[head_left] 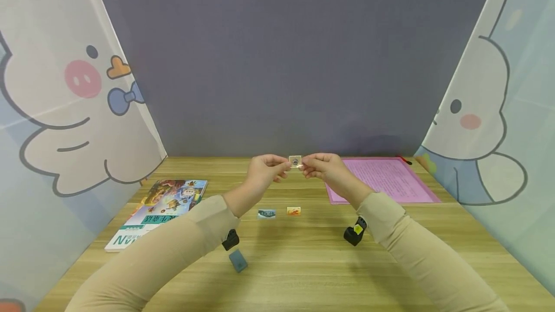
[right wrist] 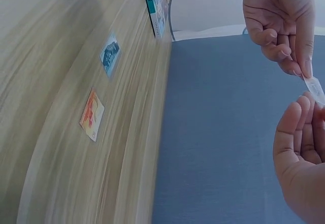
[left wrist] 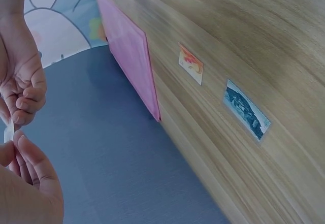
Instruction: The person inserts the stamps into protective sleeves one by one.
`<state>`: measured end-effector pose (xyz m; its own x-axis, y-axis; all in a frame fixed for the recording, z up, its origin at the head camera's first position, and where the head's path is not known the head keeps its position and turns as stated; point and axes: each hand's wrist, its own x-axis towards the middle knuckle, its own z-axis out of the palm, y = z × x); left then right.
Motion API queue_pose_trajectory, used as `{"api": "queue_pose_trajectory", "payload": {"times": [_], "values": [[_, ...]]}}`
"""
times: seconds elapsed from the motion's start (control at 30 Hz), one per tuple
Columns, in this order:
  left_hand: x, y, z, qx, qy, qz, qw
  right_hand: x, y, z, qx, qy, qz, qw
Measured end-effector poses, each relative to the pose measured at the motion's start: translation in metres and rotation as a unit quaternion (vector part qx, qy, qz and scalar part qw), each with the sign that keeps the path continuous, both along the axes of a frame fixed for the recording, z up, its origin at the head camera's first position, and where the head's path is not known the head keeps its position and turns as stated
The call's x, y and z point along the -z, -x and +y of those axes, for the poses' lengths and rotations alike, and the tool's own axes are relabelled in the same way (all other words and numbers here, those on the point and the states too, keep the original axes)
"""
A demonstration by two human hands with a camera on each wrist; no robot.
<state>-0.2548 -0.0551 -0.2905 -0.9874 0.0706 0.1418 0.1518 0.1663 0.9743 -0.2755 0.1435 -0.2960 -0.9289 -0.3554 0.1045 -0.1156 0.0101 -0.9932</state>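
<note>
A small postage stamp (head_left: 295, 161) with a pale border and a dark round motif is held up above the far part of the table. My left hand (head_left: 260, 173) pinches its left edge between thumb and fingers, while my right hand (head_left: 328, 167) pinches the right edge. In the right wrist view the stamp (right wrist: 315, 89) shows its pale, shiny side between both hands' fingertips. Below, two more stamps lie flat on the wood: a blue-green one (left wrist: 247, 109) and an orange-and-white one (left wrist: 191, 64).
A colourful book (head_left: 169, 206) lies at the left of the table. To the right is a pink sheet or folder (head_left: 390, 179) with a red-and-black pen tip (head_left: 405, 160) by its far corner. A small grey-blue block (head_left: 238, 261) lies near the left forearm. A grey panel (head_left: 295, 61) rises behind.
</note>
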Motion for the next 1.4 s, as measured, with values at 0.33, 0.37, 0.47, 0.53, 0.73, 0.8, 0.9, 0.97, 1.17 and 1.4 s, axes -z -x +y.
{"api": "queue_pose_trajectory", "payload": {"times": [0.33, 0.37, 0.47, 0.53, 0.73, 0.8, 0.9, 0.97, 1.17, 1.4], "values": [[0.002, 0.001, 0.004, -0.01, -0.001, -0.012, 0.9999, -0.005, -0.005, 0.002, 0.007, 0.003, 0.011, 0.9999], [0.002, 0.0, 0.004, -0.01, -0.002, -0.013, 0.9999, -0.005, -0.006, 0.002, 0.01, -0.002, 0.014, 0.9998], [0.003, 0.0, 0.005, -0.007, -0.008, -0.018, 0.9998, -0.005, -0.007, 0.002, 0.02, -0.025, 0.025, 0.9992], [0.003, 0.0, 0.006, -0.002, -0.009, -0.019, 0.9998, -0.005, -0.007, 0.002, 0.032, -0.034, 0.028, 0.9985], [0.004, 0.001, 0.006, 0.013, -0.016, -0.015, 0.9997, -0.007, -0.007, 0.002, 0.055, -0.056, 0.034, 0.9963], [0.005, 0.002, 0.006, 0.016, -0.016, -0.014, 0.9996, -0.007, -0.006, 0.003, 0.058, -0.059, 0.035, 0.9959], [0.005, 0.003, 0.006, 0.016, -0.011, -0.015, 0.9997, -0.006, -0.006, 0.003, 0.06, -0.063, 0.035, 0.9956], [0.006, 0.004, 0.007, 0.013, -0.006, -0.017, 0.9998, -0.006, -0.005, 0.004, 0.061, -0.064, 0.034, 0.9955], [0.009, 0.005, 0.011, 0.003, -0.011, -0.02, 0.9997, -0.004, -0.005, 0.005, 0.063, -0.063, 0.028, 0.9957], [0.016, 0.007, 0.017, 0.004, -0.023, -0.038, 0.999, 0.0, -0.005, 0.009, 0.076, -0.073, 0.016, 0.9943]]}}
